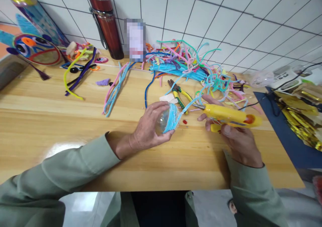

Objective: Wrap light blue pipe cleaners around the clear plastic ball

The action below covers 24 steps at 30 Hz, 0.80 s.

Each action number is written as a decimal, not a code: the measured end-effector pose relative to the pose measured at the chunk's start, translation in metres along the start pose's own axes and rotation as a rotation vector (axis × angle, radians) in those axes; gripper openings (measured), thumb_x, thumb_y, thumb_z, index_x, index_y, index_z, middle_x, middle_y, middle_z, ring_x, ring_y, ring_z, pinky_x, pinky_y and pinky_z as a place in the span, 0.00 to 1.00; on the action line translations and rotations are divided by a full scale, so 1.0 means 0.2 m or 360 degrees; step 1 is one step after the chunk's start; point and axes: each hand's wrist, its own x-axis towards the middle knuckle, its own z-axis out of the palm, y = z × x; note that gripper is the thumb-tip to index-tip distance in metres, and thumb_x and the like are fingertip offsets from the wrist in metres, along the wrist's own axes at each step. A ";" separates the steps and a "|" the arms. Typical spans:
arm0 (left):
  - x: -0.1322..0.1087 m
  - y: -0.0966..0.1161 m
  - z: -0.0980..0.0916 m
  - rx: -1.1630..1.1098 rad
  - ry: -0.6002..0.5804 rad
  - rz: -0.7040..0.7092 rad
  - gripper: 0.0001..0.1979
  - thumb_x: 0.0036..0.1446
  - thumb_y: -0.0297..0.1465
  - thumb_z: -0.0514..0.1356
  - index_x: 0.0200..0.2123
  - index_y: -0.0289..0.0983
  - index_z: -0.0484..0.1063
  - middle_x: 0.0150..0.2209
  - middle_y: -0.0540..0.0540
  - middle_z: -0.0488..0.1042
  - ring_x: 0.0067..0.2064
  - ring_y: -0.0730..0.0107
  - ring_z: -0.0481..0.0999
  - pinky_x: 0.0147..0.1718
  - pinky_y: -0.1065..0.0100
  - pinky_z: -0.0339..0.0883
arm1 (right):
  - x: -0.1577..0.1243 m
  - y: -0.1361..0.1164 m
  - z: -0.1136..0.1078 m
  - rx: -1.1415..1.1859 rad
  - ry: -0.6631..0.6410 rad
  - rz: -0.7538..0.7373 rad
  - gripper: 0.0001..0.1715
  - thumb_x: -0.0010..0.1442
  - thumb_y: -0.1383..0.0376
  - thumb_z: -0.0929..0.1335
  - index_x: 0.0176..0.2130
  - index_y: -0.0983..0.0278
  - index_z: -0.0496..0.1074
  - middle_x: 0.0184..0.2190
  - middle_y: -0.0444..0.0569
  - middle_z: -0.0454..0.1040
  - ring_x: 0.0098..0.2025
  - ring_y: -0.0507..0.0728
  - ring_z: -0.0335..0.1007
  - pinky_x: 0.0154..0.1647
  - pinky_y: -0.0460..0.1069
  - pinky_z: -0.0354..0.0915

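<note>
My left hand (151,126) is wrapped around a clear plastic ball (161,122), which may be a bottle end; the hand hides part of it. Light-blue pipe cleaner (172,118) is wound in several turns around its right side. A loose length of the pipe cleaner runs up and right, past the nozzle of a yellow hot glue gun (226,114). That glue gun lies in my right hand (238,139), its nozzle pointing left toward the ball. Just behind the ball are green-and-yellow pliers (179,94) and a small white piece (168,98).
A heap of coloured pipe cleaners (181,69) lies along the tiled wall. Behind on the left stand a red thermos (107,29), a tall can (40,15) and a decorated fish-like craft (37,50). Gold foil (302,123) rests on a dark-blue sheet (276,119) at right, with a black cord nearby.
</note>
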 end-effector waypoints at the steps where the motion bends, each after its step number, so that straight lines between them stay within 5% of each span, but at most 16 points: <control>1: 0.00 0.00 0.00 0.0020 0.0000 0.0012 0.41 0.60 0.35 0.72 0.72 0.44 0.60 0.65 0.36 0.74 0.67 0.44 0.76 0.65 0.41 0.74 | 0.00 0.01 -0.01 -0.0019 -0.0045 0.0001 0.35 0.59 0.40 0.80 0.61 0.47 0.82 0.61 0.52 0.83 0.50 0.70 0.83 0.44 0.63 0.78; 6: 0.00 0.01 0.00 0.0052 -0.0042 0.0032 0.39 0.60 0.35 0.72 0.71 0.44 0.61 0.65 0.36 0.74 0.67 0.45 0.76 0.65 0.42 0.75 | 0.01 0.03 -0.03 0.0046 -0.0098 -0.0111 0.33 0.62 0.44 0.79 0.62 0.47 0.80 0.59 0.52 0.83 0.52 0.69 0.83 0.42 0.61 0.78; 12: -0.02 -0.05 0.00 -0.0191 -0.0002 -0.0292 0.35 0.64 0.39 0.71 0.70 0.45 0.63 0.68 0.35 0.70 0.70 0.44 0.73 0.69 0.39 0.71 | -0.01 0.02 -0.04 0.0008 -0.0084 -0.0151 0.24 0.60 0.41 0.79 0.44 0.56 0.86 0.38 0.52 0.86 0.38 0.65 0.82 0.38 0.59 0.78; 17: -0.04 -0.08 0.01 -0.0336 -0.0014 -0.0539 0.33 0.66 0.43 0.70 0.68 0.43 0.63 0.67 0.35 0.69 0.69 0.46 0.73 0.70 0.39 0.69 | -0.05 0.03 -0.04 -0.0050 -0.0128 -0.0066 0.30 0.63 0.45 0.79 0.61 0.48 0.81 0.52 0.49 0.86 0.44 0.64 0.82 0.43 0.58 0.77; 24: -0.03 -0.06 0.00 -0.0286 0.0055 -0.0475 0.33 0.66 0.42 0.70 0.69 0.45 0.63 0.68 0.36 0.68 0.71 0.49 0.71 0.69 0.44 0.73 | -0.08 0.03 -0.07 -0.0176 -0.0038 -0.0032 0.19 0.63 0.43 0.78 0.43 0.53 0.87 0.40 0.50 0.87 0.43 0.66 0.83 0.47 0.60 0.77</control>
